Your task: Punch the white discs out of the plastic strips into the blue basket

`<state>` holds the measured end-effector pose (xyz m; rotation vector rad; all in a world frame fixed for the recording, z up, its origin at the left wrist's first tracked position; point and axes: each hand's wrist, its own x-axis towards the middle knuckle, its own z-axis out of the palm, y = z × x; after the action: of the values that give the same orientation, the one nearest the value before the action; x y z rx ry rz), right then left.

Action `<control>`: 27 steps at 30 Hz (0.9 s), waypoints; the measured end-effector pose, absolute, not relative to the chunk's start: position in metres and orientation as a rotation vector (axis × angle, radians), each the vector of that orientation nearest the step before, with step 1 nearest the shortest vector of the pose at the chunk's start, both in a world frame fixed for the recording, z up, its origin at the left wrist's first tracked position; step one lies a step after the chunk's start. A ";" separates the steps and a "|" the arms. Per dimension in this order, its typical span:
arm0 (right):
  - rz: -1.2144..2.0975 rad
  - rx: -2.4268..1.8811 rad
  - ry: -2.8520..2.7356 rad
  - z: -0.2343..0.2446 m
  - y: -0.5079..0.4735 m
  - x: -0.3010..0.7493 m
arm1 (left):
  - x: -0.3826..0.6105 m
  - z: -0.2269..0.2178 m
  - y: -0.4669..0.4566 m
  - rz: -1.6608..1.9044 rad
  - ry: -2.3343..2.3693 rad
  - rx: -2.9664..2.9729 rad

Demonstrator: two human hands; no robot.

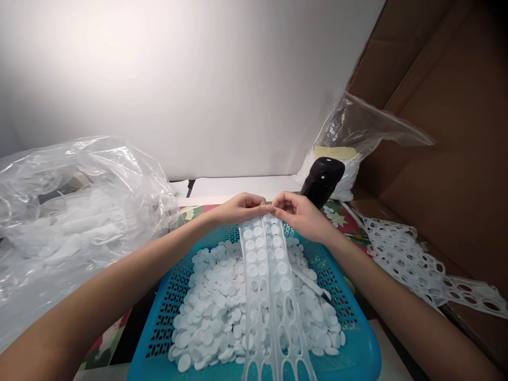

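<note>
My left hand (238,209) and my right hand (301,216) meet at the top end of a translucent plastic strip (264,296), their fingertips pinching it. Round white discs sit in rows along the strip's upper part. Its lower part shows long empty cut-outs and hangs down over a blue perforated plastic basket (333,270). The basket holds a heap of loose white discs (210,317). A thin white plastic offcut (311,282) lies on the heap to the right of the strip.
A large crumpled clear plastic bag (79,211) lies left of the basket. Behind my right hand stand a black handheld device (322,180) and a clear bag of white material (341,137). Punched white waste sheet (420,270) lies against a cardboard wall (436,106) at right.
</note>
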<state>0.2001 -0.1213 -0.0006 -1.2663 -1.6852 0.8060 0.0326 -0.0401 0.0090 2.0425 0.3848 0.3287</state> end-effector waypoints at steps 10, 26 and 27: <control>0.618 -1.444 -1.731 0.002 -0.121 0.207 | 0.031 0.002 -0.033 0.336 0.475 2.132; 0.518 -1.256 -2.743 0.048 -0.187 0.184 | 0.034 -0.002 -0.026 0.090 0.419 2.166; 0.481 -1.259 -2.759 0.047 -0.187 0.182 | 0.035 -0.001 -0.026 0.057 0.418 2.157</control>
<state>0.1823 -0.1874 0.0469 -1.2592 -2.7594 0.4813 0.0345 -0.0258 -0.0014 2.1569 0.4184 0.0573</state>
